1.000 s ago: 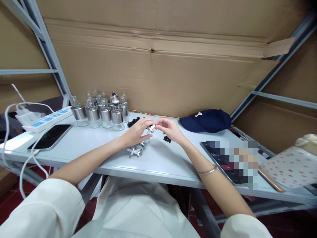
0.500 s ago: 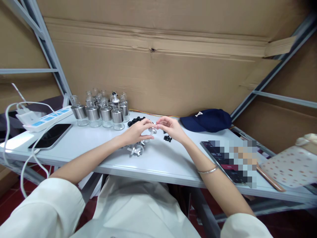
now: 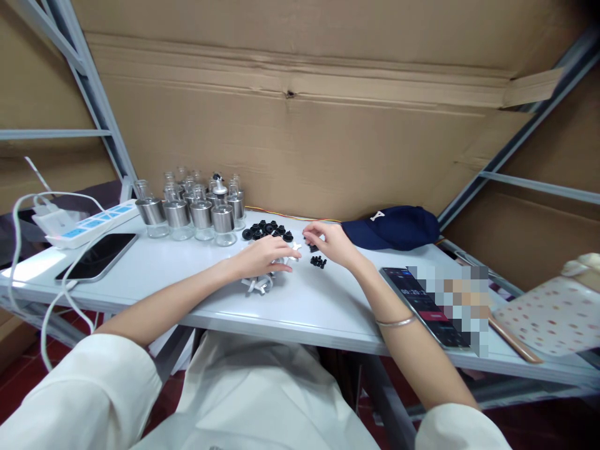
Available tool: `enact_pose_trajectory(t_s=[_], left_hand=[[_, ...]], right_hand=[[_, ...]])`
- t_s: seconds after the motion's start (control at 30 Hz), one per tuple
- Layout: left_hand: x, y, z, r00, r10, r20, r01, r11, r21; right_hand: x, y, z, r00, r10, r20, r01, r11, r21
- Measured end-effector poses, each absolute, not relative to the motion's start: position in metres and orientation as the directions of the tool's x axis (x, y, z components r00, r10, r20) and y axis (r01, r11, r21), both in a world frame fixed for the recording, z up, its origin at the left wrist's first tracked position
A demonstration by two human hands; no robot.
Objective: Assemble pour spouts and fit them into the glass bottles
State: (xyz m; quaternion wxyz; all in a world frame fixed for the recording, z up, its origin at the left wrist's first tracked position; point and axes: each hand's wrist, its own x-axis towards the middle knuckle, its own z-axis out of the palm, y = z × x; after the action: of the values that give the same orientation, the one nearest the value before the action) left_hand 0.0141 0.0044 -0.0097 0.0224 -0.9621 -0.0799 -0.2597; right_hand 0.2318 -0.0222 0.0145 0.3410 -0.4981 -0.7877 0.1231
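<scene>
My left hand (image 3: 267, 255) is held over the table, thumb and fingers closed around a silver pour spout (image 3: 294, 250). Below that hand lies a small heap of similar silver spout parts (image 3: 257, 285), partly covered by it. My right hand (image 3: 330, 244) reaches down with bent fingers at some small black pieces (image 3: 313, 248); whatever is between its fingertips is too small to make out. Just in front of it sits a cluster of tiny black caps (image 3: 319, 262). Black round stoppers (image 3: 267, 230) are piled behind my left hand.
Several glass bottles with steel sleeves (image 3: 201, 214) stand at the back left; one carries a pourer top (image 3: 219, 184). A power strip (image 3: 94, 226) and a tablet (image 3: 97, 256) lie left. To the right are a navy cap (image 3: 394, 228), a phone (image 3: 422, 306) and a dotted pouch (image 3: 553, 306).
My hands have moved apart. The right one has left the silver spout and dropped to the small black pieces, while the left keeps the spout and has lowered slightly.
</scene>
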Motion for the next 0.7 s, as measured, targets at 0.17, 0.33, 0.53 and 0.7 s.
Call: enact_pose_trajectory(t_s=[0.17, 0.33, 0.53, 0.7], left_hand=[[0.014, 0.002, -0.009, 0.871, 0.119, 0.476, 0.166, -0.984, -0.058], [0.014, 0.003, -0.010, 0.864, 0.085, 0.496, 0.142, -0.987, -0.078], [0.014, 0.003, -0.010, 0.872, 0.085, 0.483, 0.142, -0.986, -0.084], [0.013, 0.004, -0.011, 0.871, 0.084, 0.484, 0.140, -0.987, -0.080]], right_hand=[[0.262, -0.013, 0.011, -0.258, 0.964, 0.061, 0.919, 0.265, -0.292], [0.277, -0.010, 0.010, -0.201, 0.965, -0.171, 0.942, 0.142, -0.306], [0.277, -0.010, 0.009, -0.226, 0.952, -0.207, 0.923, 0.141, -0.358], [0.277, -0.010, 0.009, -0.187, 0.960, -0.211, 0.947, 0.119, -0.298]])
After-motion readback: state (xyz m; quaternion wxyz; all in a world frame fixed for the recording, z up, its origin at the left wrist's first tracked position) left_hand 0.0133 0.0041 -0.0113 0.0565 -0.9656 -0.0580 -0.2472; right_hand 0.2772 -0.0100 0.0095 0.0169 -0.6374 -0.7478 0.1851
